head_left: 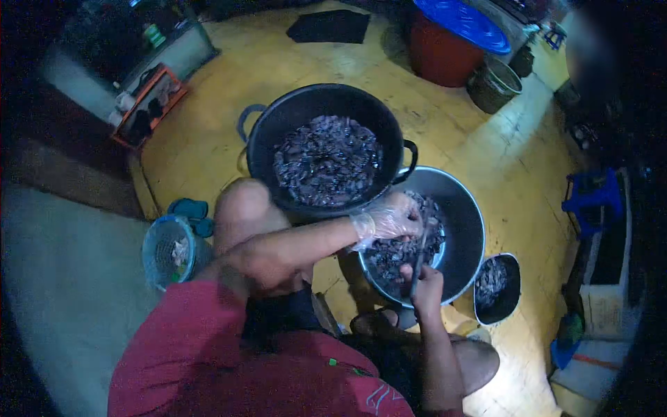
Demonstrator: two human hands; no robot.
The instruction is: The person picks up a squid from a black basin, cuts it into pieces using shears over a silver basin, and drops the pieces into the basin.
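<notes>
My left hand (392, 221), in a clear plastic glove, is over the metal basin (470, 229), its fingers closed in a pinch. Whatever they grip is too small and dark to make out. My right hand (426, 290) is wrapped round the handle of a knife (419, 260), whose blade points up toward my left fingers. Dark, chunky pieces (389, 258) lie in the basin below both hands. Behind my left forearm stands a large black two-handled pot (278, 125), holding many wet, dark pieces (330, 163) of the same look.
A black container (497, 316) with paler pieces sits right of the basin. To the left is a mesh basket (154, 254) lined with a bag. Farther off are a red tub (445, 55) with a blue lid, a bucket (492, 94), a blue stool (594, 201) and an orange rack (156, 104).
</notes>
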